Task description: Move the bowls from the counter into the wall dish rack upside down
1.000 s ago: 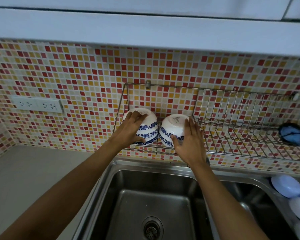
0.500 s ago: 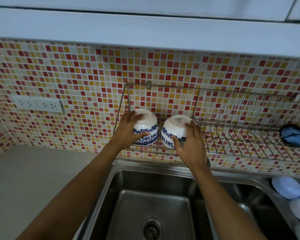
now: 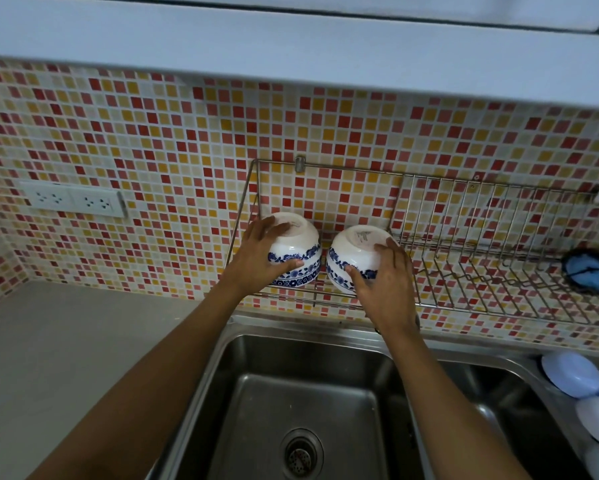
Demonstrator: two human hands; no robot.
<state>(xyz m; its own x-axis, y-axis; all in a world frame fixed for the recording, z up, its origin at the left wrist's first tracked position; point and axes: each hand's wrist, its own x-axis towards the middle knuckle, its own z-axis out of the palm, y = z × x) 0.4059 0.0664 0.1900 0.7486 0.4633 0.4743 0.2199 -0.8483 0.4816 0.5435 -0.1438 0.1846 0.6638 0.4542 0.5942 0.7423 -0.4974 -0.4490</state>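
Two white bowls with blue flower bands sit upside down side by side at the left end of the wire wall dish rack (image 3: pixel 464 299). My left hand (image 3: pixel 260 261) wraps around the left bowl (image 3: pixel 300 242), which rests on top of another bowl of the same pattern. My right hand (image 3: pixel 381 278) grips the right bowl (image 3: pixel 353 247) from its front and right side. Both bowl bases face up and out toward me.
A steel double sink (image 3: pixel 308 403) lies right under the rack. Pale plastic dishes (image 3: pixel 571 374) are stacked at the right of the sink. A blue brush (image 3: pixel 592 271) rests at the rack's right end. A grey counter (image 3: pixel 66 344) and a wall socket (image 3: pixel 73 200) are to the left.
Both hands stay on the bowls. The left hand has slid from the top of its bowl to the left side, and the bowls sit a little more tilted toward me.
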